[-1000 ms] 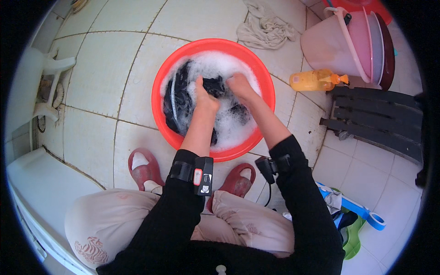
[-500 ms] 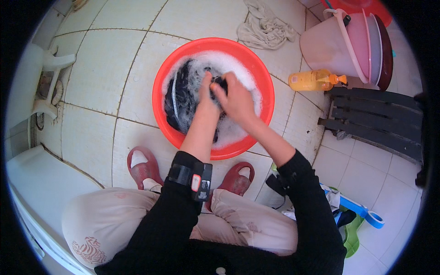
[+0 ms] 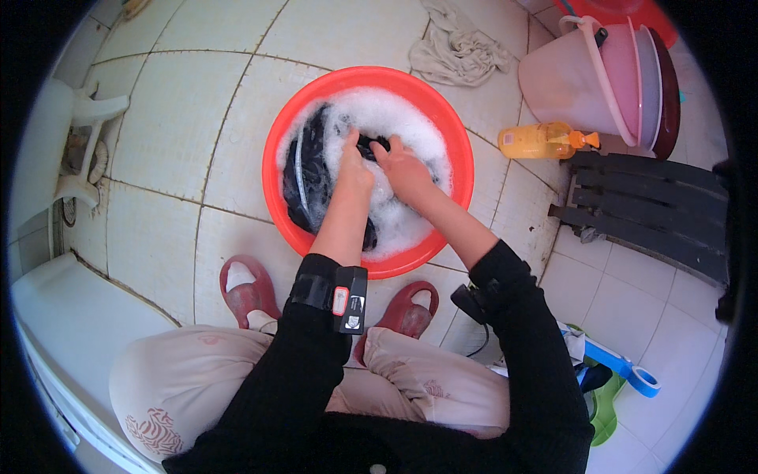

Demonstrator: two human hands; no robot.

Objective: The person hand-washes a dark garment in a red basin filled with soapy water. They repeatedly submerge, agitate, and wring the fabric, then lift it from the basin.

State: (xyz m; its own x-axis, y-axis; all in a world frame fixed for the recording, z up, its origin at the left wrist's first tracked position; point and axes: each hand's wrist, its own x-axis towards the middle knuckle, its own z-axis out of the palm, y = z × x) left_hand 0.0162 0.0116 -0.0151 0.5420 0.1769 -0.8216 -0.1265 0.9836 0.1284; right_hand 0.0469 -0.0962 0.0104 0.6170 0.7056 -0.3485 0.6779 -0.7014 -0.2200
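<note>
A red round basin point(image 3: 274, 170) on the floor holds white suds point(image 3: 414, 122) and a soaked black garment point(image 3: 314, 154) with a white stripe. Both my hands are inside the basin, over its middle. Bunched black cloth stretches between them: my left hand point(image 3: 354, 164) closes on one side of it, my right hand point(image 3: 405, 172) grips the other side. Some of my left fingertips are lost behind the hand and in foam. Most of the garment lies to the left of my hands, partly under the suds.
A pump bottle of orange liquid point(image 3: 535, 141) lies right of the basin, near stacked buckets point(image 3: 557, 75) and a dark slatted stool point(image 3: 643, 201). A crumpled grey cloth point(image 3: 458, 51) is on the tiles beyond. My feet in red slippers point(image 3: 249, 288) flank the basin's near side.
My hands have shifted slightly toward me, and my right fingers sit lower over the suds. The bunched cloth between them has changed shape, and more foam shows around it.
</note>
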